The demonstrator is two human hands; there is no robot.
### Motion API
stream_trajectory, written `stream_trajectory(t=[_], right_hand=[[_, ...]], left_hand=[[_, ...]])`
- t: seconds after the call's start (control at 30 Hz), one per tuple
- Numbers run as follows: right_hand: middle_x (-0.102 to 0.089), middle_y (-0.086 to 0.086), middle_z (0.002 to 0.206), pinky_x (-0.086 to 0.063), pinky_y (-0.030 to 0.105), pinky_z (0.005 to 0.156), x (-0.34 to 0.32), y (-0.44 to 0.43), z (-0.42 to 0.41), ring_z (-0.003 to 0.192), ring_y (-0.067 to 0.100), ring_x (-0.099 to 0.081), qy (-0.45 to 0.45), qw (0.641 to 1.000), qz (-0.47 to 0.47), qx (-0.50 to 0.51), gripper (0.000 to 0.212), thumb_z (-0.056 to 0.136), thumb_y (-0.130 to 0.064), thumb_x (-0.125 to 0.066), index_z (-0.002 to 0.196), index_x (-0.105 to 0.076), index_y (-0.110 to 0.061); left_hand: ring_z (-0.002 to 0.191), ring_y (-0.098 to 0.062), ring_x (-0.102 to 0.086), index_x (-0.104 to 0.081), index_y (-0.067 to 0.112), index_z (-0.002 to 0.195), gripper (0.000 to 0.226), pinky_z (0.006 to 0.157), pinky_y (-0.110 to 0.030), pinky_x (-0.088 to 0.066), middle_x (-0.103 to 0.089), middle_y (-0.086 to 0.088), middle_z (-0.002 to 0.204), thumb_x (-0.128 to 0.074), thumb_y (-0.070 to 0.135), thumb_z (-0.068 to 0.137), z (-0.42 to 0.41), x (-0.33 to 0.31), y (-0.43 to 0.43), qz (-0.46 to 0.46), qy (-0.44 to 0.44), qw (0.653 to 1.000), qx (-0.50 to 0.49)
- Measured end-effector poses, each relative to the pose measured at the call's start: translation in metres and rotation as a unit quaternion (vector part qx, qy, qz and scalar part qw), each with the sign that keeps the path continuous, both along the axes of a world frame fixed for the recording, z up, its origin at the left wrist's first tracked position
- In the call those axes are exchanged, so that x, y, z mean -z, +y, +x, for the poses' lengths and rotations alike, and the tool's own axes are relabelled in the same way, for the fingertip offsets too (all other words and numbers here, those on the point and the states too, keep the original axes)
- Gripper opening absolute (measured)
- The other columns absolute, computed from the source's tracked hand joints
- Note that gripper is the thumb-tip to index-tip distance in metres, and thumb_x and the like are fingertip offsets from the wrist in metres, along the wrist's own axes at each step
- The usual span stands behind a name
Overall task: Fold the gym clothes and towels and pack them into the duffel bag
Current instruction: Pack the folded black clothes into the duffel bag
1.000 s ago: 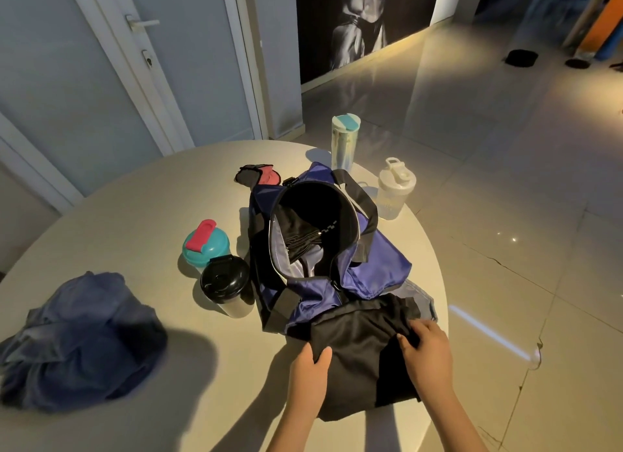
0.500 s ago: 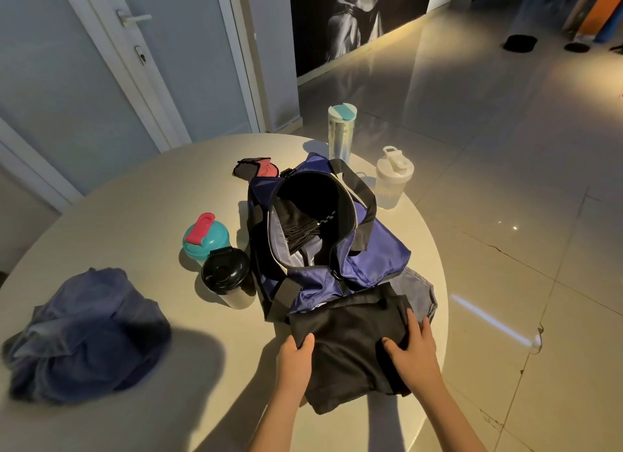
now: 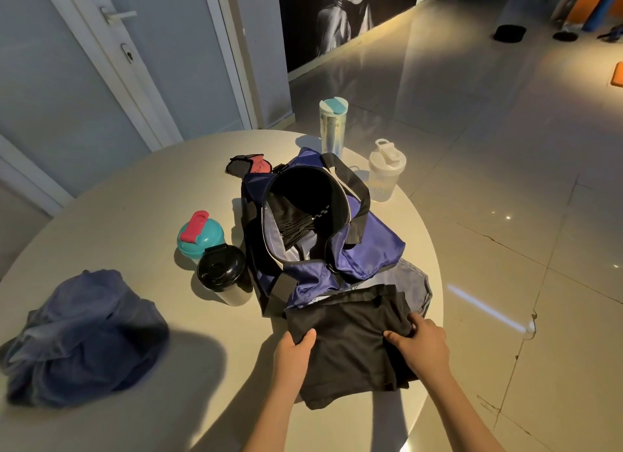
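A folded black garment [image 3: 350, 340] lies on the round table [image 3: 141, 215] at its near right edge, just in front of the purple duffel bag [image 3: 364, 249]. My left hand [image 3: 294, 352] grips the garment's left edge, thumb on top. My right hand [image 3: 421, 345] holds its right side, fingers curled into the fabric. The bag stands unzipped with dark cloth inside. A crumpled blue garment [image 3: 84, 333] lies at the table's near left. A grey cloth [image 3: 414, 279] sticks out under the black garment beside the bag.
Left of the bag stand a teal shaker with a pink lid [image 3: 199, 236] and a black-lidded cup [image 3: 222, 273]. Behind the bag are a tall tumbler [image 3: 332, 128], a white shaker bottle [image 3: 384, 172] and a black and red item [image 3: 249, 165]. The table edge drops to tiled floor at right.
Both hands have closed onto the sides of the black garment, the left going from flat on top to gripping the left edge. The garment has shifted slightly toward the bag.
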State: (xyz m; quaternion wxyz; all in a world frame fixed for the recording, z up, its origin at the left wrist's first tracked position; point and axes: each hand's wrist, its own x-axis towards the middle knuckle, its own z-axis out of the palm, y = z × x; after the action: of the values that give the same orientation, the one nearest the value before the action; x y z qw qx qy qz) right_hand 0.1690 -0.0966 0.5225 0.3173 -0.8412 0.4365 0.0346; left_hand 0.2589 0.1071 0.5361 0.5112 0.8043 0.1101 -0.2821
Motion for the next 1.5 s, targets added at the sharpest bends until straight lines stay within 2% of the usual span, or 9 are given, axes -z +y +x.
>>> stream_trajectory(t=[0.13, 0.4, 0.53, 0.8, 0.9, 1.0, 1.07, 1.23, 1.5], right_hand=[[-0.053, 0.015, 0.129, -0.044, 0.045, 0.097, 0.011, 0.016, -0.008, 0.119, 0.035, -0.049, -0.046, 0.992, -0.112, -0.026, 0.05, 0.073, -0.032, -0.077, 0.118, -0.064, -0.013], [-0.063, 0.02, 0.117, -0.047, 0.056, 0.09, 0.01, 0.046, -0.009, 0.103, 0.042, -0.06, -0.092, 0.977, -0.153, -0.115, 0.051, 0.056, -0.004, -0.085, 0.105, -0.071, -0.01], [-0.039, 0.011, 0.147, -0.04, 0.04, 0.102, -0.004, 0.056, -0.003, 0.127, 0.033, -0.045, -0.074, 0.99, -0.068, -0.101, 0.052, 0.084, -0.014, -0.065, 0.134, -0.052, -0.02], [-0.011, 0.008, 0.158, -0.018, 0.037, 0.115, -0.007, 0.031, 0.006, 0.145, 0.026, -0.011, 0.043, 0.989, -0.037, -0.138, 0.051, 0.089, -0.035, -0.056, 0.138, -0.045, -0.028], [-0.031, 0.005, 0.152, -0.023, 0.037, 0.113, -0.008, 0.027, 0.011, 0.141, 0.024, -0.024, 0.071, 0.984, -0.013, -0.161, 0.045, 0.087, -0.04, -0.055, 0.131, -0.051, -0.029], [-0.063, 0.0, 0.114, -0.041, 0.032, 0.086, -0.015, 0.025, 0.01, 0.111, 0.025, -0.054, 0.036, 0.99, 0.012, -0.134, 0.017, 0.081, -0.033, -0.057, 0.097, -0.058, -0.028], [-0.066, 0.0, 0.099, -0.04, 0.029, 0.074, -0.022, 0.024, 0.01, 0.1, 0.027, -0.059, -0.012, 0.994, 0.031, -0.102, 0.014, 0.081, -0.02, -0.062, 0.092, -0.056, -0.027], [-0.063, 0.005, 0.114, -0.047, 0.034, 0.086, -0.035, 0.031, 0.012, 0.106, 0.03, -0.058, -0.09, 0.991, 0.1, 0.018, 0.053, 0.078, -0.013, -0.07, 0.125, -0.047, -0.016], [-0.059, 0.001, 0.098, -0.035, 0.013, 0.072, -0.063, 0.061, 0.021, 0.087, 0.01, -0.053, -0.186, 0.977, 0.103, -0.022, 0.039, 0.074, -0.005, -0.071, 0.111, -0.068, -0.018]], left_hand=[[0.094, -0.017, -0.054, -0.053, 0.021, 0.112, 0.028, 0.083, -0.027, -0.041, -0.057, 0.008, 0.097, -0.065, 0.022, 0.087, -0.002, 0.001, 0.005, -0.016, 0.012, 0.999, 0.04], [0.103, -0.017, -0.054, -0.042, 0.017, 0.136, 0.053, 0.084, -0.025, -0.041, -0.055, 0.002, 0.118, -0.064, 0.025, 0.088, -0.004, -0.002, 0.006, -0.011, 0.027, 0.995, 0.096], [0.124, -0.025, -0.049, -0.035, 0.011, 0.142, 0.062, 0.095, -0.028, -0.042, -0.049, -0.004, 0.137, -0.063, 0.028, 0.089, -0.002, -0.001, 0.006, 0.014, 0.029, 0.995, 0.099], [0.098, -0.019, -0.053, -0.048, 0.012, 0.13, 0.043, 0.083, -0.027, -0.042, -0.058, -0.005, 0.121, -0.061, 0.018, 0.09, -0.004, -0.003, 0.009, 0.013, 0.012, 0.997, 0.075], [0.108, -0.025, -0.055, -0.048, 0.012, 0.131, 0.044, 0.087, -0.029, -0.044, -0.057, -0.007, 0.125, -0.06, 0.02, 0.09, -0.005, -0.005, 0.008, 0.026, 0.008, 0.997, 0.072], [0.106, -0.025, -0.055, -0.048, 0.011, 0.131, 0.043, 0.086, -0.029, -0.043, -0.057, -0.007, 0.124, -0.06, 0.019, 0.09, -0.005, -0.009, 0.006, 0.025, 0.012, 0.997, 0.071], [0.109, -0.026, -0.055, -0.047, 0.01, 0.132, 0.044, 0.089, -0.03, -0.043, -0.057, -0.009, 0.126, -0.059, 0.018, 0.091, -0.005, -0.013, 0.005, 0.031, 0.006, 0.997, 0.073], [0.103, -0.024, -0.055, -0.047, 0.01, 0.129, 0.039, 0.084, -0.026, -0.042, -0.057, -0.007, 0.125, -0.056, 0.02, 0.092, -0.003, -0.025, -0.001, 0.04, -0.037, 0.996, 0.077], [0.092, -0.014, -0.057, -0.052, 0.016, 0.118, 0.026, 0.081, -0.03, -0.048, -0.059, 0.002, 0.103, -0.05, 0.026, 0.095, -0.011, -0.058, -0.021, -0.001, -0.075, 0.993, 0.095]])
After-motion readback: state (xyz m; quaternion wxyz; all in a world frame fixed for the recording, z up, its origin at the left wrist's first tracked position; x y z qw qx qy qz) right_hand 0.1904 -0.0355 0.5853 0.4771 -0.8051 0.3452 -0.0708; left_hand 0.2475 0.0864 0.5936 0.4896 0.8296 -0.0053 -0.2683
